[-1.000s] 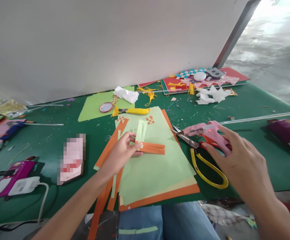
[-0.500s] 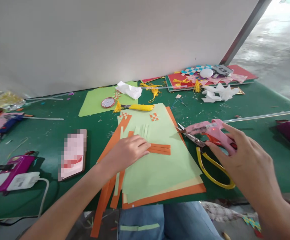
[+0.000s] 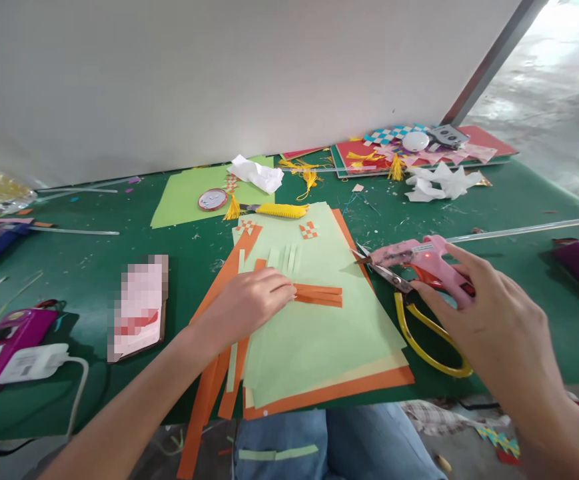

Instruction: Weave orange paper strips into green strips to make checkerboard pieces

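Observation:
My left hand (image 3: 256, 297) rests on the pale green paper sheets (image 3: 329, 347), its fingers closed over the left ends of orange paper strips (image 3: 322, 295). Thin pale green strips (image 3: 289, 257) stick up just beyond those fingers. At the right, my right hand (image 3: 494, 320) has its thumb and fingers around the grip of a pink glue gun (image 3: 439, 257). Its nozzle points left over the paper's right edge. Beneath the gun lie scissors with yellow handles (image 3: 432, 360), partly covered by it. Small orange-and-white woven squares (image 3: 308, 230) lie at the top of the sheets.
Beyond the paper are a yellow utility knife (image 3: 282, 211), crumpled white tissue (image 3: 256, 175) and a round tin (image 3: 212, 199). A phone (image 3: 142, 307) and a purple power strip (image 3: 14, 333) lie left. Long orange strips (image 3: 202, 413) overhang the table's front edge.
The view has shifted slightly, moving the left-side objects a little further left. Both hands keep nearly the same places, on the strips and on the glue gun.

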`<state>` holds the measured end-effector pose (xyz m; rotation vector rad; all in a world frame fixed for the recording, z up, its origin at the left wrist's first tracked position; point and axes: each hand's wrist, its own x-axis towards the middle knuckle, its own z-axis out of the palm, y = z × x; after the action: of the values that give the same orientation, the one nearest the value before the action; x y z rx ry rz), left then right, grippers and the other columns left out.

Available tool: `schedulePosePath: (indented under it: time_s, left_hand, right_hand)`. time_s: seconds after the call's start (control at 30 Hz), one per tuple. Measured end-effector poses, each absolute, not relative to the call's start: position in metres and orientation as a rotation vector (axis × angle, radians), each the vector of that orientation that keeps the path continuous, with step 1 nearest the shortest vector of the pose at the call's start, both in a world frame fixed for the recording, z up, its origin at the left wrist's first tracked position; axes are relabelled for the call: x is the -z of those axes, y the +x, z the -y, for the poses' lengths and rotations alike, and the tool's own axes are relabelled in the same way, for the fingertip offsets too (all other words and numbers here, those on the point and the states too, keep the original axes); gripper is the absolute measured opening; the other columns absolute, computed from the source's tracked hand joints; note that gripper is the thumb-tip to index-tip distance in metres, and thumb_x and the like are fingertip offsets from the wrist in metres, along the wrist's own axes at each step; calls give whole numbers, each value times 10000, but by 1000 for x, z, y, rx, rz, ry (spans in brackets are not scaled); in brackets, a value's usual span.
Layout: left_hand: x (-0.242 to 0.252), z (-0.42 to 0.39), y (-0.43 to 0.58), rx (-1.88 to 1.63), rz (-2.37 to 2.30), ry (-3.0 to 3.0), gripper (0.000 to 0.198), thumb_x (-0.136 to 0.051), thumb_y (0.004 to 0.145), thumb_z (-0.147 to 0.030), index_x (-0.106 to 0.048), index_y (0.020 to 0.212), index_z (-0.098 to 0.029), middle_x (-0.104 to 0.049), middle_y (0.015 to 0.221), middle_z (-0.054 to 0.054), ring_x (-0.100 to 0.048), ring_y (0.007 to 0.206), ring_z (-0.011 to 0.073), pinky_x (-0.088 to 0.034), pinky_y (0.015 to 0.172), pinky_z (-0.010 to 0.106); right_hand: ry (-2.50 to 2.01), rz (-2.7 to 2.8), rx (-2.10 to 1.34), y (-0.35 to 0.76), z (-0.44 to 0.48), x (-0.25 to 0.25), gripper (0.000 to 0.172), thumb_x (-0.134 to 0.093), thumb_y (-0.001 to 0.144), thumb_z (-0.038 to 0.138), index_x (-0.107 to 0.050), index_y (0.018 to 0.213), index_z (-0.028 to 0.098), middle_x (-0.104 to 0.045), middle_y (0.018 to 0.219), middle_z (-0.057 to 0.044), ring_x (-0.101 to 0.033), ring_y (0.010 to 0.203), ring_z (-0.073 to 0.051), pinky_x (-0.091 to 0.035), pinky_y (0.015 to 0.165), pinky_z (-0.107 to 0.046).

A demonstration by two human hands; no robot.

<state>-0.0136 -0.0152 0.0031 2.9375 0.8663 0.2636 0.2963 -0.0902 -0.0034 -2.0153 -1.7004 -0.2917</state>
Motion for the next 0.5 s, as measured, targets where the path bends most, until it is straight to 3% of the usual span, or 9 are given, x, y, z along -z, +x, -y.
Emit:
schedulePosePath:
  time_s: [0.3, 0.5]
  left_hand:
    - [0, 26, -7, -450, -1160, 2611, 179, -467, 940, -231, -627, 874, -185, -699, 921, 29, -617, 915, 185, -472, 851, 329]
    - [2, 27, -11, -502, -1183, 2545, 168, -482, 916, -226, -623, 829, -197, -704, 885, 31, -628, 896, 192, -476, 839, 331]
  right_hand:
    - [-1858, 1855, 256, 274, 96, 2, 521, -549, 893, 438, -495, 1336, 169, -665, 1044, -129, -615, 974, -302, -500, 865, -449]
    - [-1687, 1999, 220, 249, 92, 6, 424, -556, 901, 324, -501, 1292, 170, -652, 1022, -110, -601, 954, -277, -514, 847, -436]
